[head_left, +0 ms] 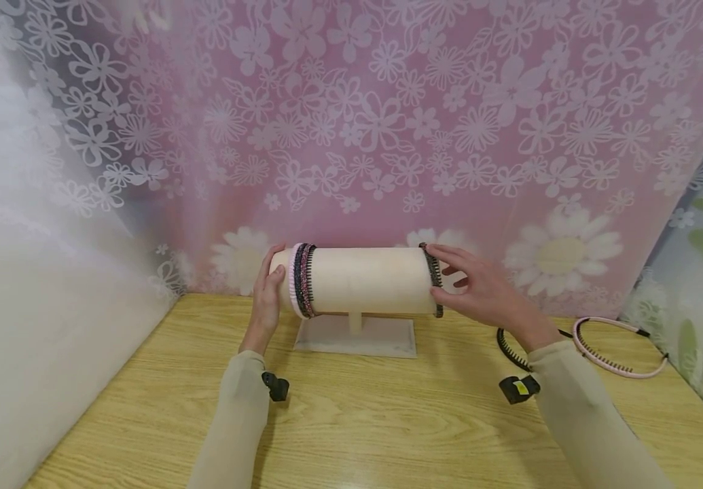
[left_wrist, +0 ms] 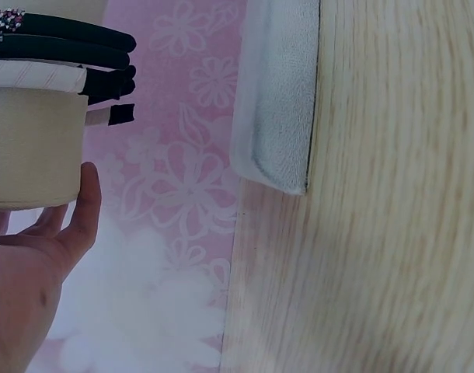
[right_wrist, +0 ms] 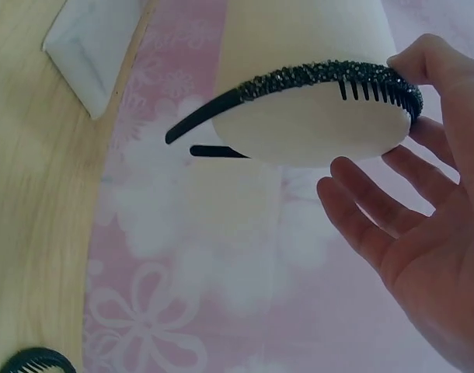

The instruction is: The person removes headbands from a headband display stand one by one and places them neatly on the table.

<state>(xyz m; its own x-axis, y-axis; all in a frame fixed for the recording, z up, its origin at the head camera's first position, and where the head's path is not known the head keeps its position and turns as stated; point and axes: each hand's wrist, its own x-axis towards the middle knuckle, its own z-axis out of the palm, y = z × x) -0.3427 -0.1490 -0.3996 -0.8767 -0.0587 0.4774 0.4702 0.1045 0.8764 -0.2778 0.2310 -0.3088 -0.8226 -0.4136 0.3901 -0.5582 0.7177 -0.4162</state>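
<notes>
A cream padded headband stand [head_left: 366, 280] lies crosswise at the table's back, its roll on a short post over a flat base [head_left: 327, 337]. My left hand [head_left: 262, 302] holds the roll's left end, thumb in front, other fingers behind. Beside it sit a pale pink headband [head_left: 295, 282] and dark and pink glittery ones [head_left: 307, 282]. At the right end, my right hand [head_left: 479, 288] holds a black glittery headband [right_wrist: 315, 75] between thumb and fingers. This headband's comb teeth show in the right wrist view, with its two black tips extending past the roll.
Right of the stand, a pink headband [head_left: 626, 370] and a black toothed headband [head_left: 512, 352] lie on the wooden table [head_left: 382, 421]. Behind stands a pink flowered curtain [head_left: 351, 136]; a white sheet [head_left: 51, 305] borders the left side.
</notes>
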